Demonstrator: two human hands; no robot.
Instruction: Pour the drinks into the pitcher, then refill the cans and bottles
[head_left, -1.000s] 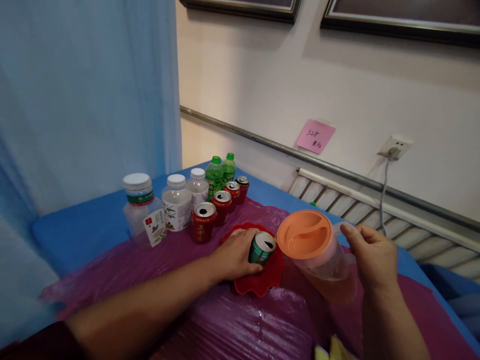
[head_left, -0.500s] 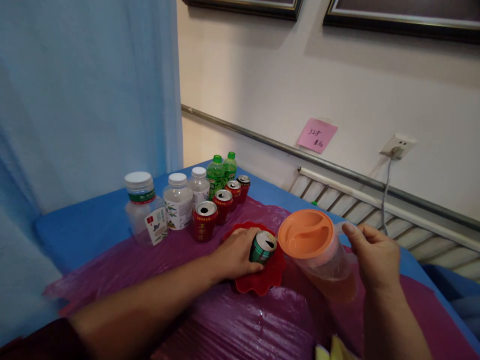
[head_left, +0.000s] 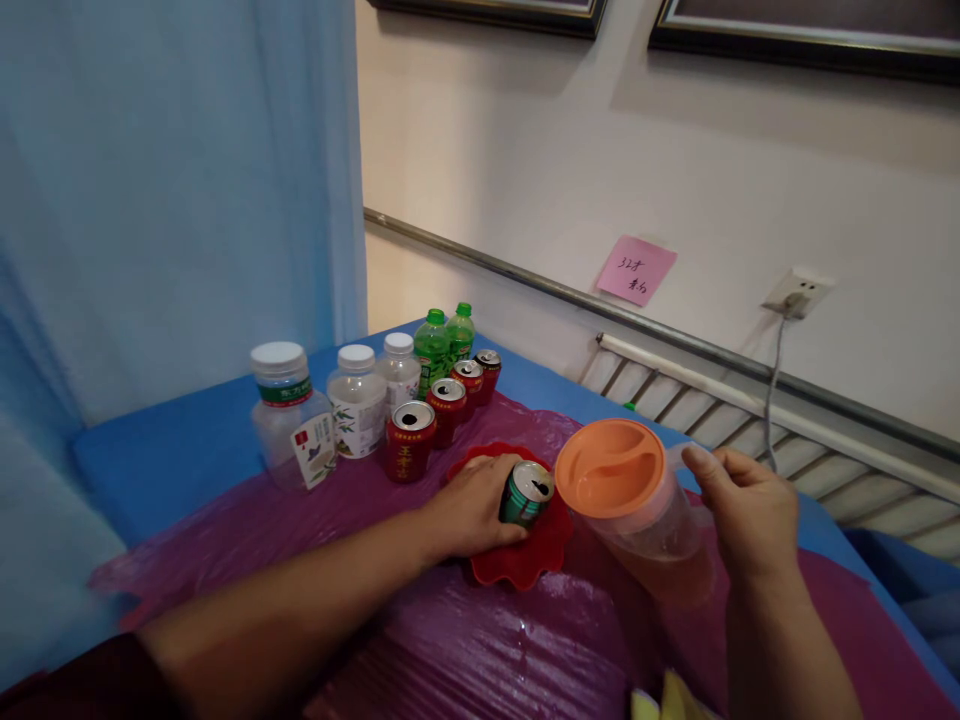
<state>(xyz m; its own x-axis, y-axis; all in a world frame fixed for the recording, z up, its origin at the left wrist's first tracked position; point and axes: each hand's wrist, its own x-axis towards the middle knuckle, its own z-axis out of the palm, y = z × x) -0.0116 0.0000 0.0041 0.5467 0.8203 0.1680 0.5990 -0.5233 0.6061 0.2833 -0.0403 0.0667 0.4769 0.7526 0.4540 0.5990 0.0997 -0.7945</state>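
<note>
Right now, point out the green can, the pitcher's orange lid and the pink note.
Green can (head_left: 519, 508): head view, on its side wall.
Orange lid (head_left: 609, 468): head view, on its top face.
Pink note (head_left: 637, 271): head view, on its middle.

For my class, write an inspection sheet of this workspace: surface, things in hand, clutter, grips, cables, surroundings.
Surface: blue table, partly covered by a purple plastic sheet.
Things in hand: opened green can over a red scalloped dish; orange-lidded pitcher beside it, liquid inside.
Clutter: four red cans, two green bottles, three white-capped containers, yellow object at bottom edge.
Grips: left grip around the green can; right grip holds the pitcher.
Cables: one grey cord plugged into the wall socket.
Surroundings: blue curtain, pink note.
</note>
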